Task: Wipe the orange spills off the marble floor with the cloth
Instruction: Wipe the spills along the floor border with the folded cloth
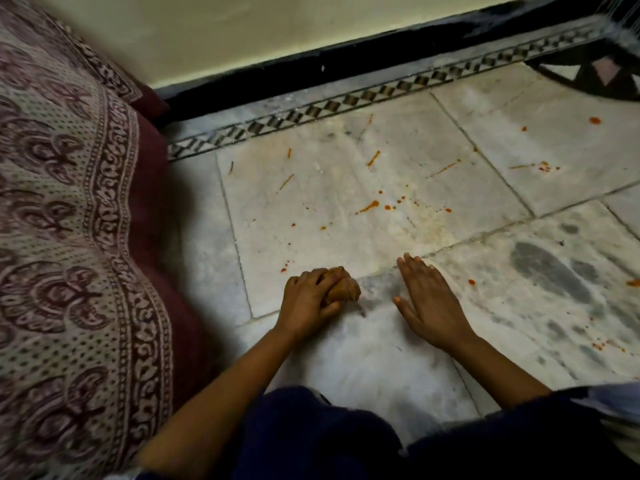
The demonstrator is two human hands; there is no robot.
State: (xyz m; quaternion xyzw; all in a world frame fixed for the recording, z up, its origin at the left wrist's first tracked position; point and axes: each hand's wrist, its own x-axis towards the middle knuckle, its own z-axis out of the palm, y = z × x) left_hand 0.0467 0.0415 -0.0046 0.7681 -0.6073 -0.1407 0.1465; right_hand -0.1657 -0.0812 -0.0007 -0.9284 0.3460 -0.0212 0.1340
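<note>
Marble floor (346, 358) under inspection: orange spills (370, 206) scattered beyond my left hand (308, 303), which grips the cloth (343, 289); my right hand (429, 303) lies flat alongside.

The floor (346, 358) is made of big pale marble slabs with thin dark lines between them and grey smudges. Along its far edge runs a strip of little black and white squares (346, 102). Just behind that strip is a black baseboard (311, 69), and above it a cream wall (242, 26). Left of the floor lies a cushion with a maroon patterned cover (69, 202).
</note>
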